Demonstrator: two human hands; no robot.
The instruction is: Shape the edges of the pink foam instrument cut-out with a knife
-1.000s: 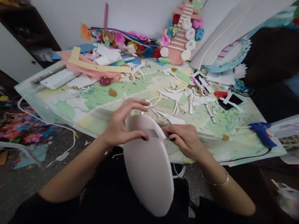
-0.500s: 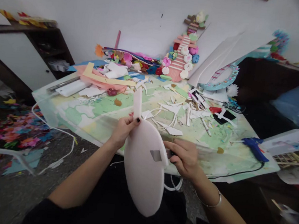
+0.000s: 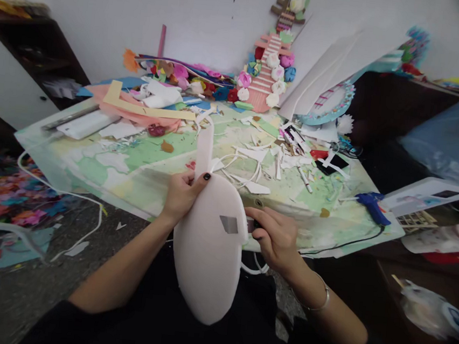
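Observation:
My left hand point(image 3: 181, 194) grips a white foam board piece point(image 3: 207, 256) at the base of its narrow upright neck, the thumb pressed on the front. The piece has a rounded oval body and is held tilted above my lap, before the table's front edge. My right hand point(image 3: 276, 236) is closed at the body's right edge around a utility knife point(image 3: 252, 225), mostly hidden by the fingers. Its grey slanted blade point(image 3: 229, 224) shows against the face of the foam. Along the upper right edge, a thin strip point(image 3: 244, 225) stands slightly off the body.
White scraps point(image 3: 258, 153) and cord litter the patterned table point(image 3: 140, 169). A blue glue gun point(image 3: 374, 207) lies at the right edge, its cable trailing forward. Behind stands a flower-decorated guitar shape point(image 3: 267, 78). Colourful paper flowers point(image 3: 20, 190) cover the floor at left.
The view has shifted, so the table scene sits further left and higher. Both hands keep their hold; the knife stays at the foam's right edge, with little visible movement along it.

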